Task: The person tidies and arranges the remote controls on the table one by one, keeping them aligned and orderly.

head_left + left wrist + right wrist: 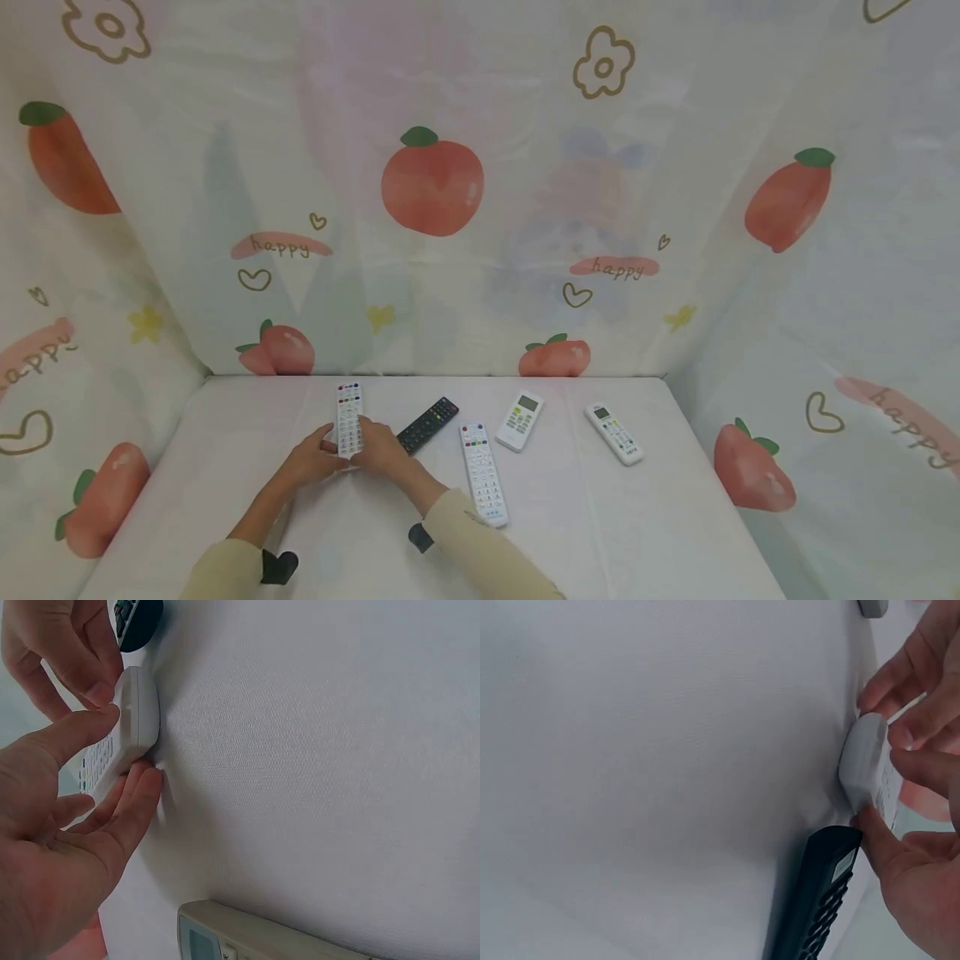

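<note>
**A:** so what's going on with that white remote [348, 419]?

**B:** both hands are on its near end. It's lying flat on the white table [675, 533], buttons up. The left hand [309, 457] has thumb on one edge and fingertips tucked under the other, so it's pinching it. The right hand [381, 448] clamps it from the other side, fingers curled round the end.

**A:** and around it?

**B:** a black remote [427, 424] sits just right of the white one, nearly touching the right hand. Further right there's a long white remote [483, 472], then a small AC remote [519, 420], and another white one [613, 433] well out past that. Peach-print curtain [432, 183] hangs behind it all.
</note>
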`<state>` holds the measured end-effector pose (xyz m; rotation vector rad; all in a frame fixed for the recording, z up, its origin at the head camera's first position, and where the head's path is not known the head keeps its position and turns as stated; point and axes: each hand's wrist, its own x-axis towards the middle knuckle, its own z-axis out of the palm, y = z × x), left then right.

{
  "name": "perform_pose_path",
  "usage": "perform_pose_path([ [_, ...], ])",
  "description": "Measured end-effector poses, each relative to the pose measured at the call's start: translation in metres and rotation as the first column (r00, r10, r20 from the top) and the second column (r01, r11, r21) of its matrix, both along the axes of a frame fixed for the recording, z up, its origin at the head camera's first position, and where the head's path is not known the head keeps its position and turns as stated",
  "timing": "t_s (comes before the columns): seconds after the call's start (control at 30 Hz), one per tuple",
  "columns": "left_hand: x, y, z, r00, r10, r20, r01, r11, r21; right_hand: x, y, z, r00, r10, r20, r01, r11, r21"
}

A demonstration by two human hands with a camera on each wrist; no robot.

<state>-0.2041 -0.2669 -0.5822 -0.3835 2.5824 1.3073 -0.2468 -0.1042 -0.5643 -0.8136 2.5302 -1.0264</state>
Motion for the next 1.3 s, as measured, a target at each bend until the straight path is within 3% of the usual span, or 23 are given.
perform_pose_path([
  [0.23, -0.007, -0.006, -0.002, 0.999, -0.031, -0.008, 0.032, 0.999, 0.041, 0.003, -0.008, 0.003, 0.998, -0.058, 0.002, 0.058, 0.994, 0.094],
  [0.6, -0.010, -0.005, -0.006, 1.000, -0.008, 0.020, 0.005, 0.991, 0.133, 0.002, -0.012, 0.001, 0.996, -0.081, 0.030, 0.077, 0.991, 0.109],
  [1.0, -0.008, -0.004, -0.003, 0.999, 0.037, 0.030, -0.043, 0.975, 0.216, 0.000, -0.006, 0.001, 0.998, -0.059, 0.025, 0.060, 0.998, -0.018],
  [1.3, 0.000, -0.005, 0.008, 0.999, 0.040, 0.017, -0.043, 0.971, 0.236, -0.001, -0.003, 0.002, 0.982, -0.123, 0.144, 0.137, 0.987, -0.086],
])
